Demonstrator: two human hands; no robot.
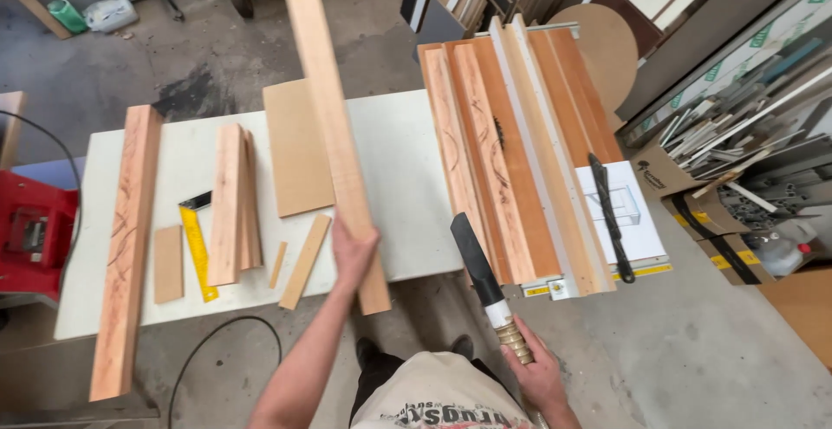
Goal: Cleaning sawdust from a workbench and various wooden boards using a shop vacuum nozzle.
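My left hand is clamped on a long pale wooden board over the white desk's front edge; my right hand grips a black-bladed handsaw. Cardboard boxes of metal strips stand on the concrete floor.

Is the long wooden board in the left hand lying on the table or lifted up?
Lifted: the left hand grips the long board near its lower end.

- Long board: pale planed wood, smooth, matt, fine straight grain.
- Saw: dark matt blade, handle wrapped in tan cane, white collar between.
- Table: off-white board top, smooth, dull.
- Thick plank: reddish wood with dark curved marks.
- Floor: rough grey concrete.
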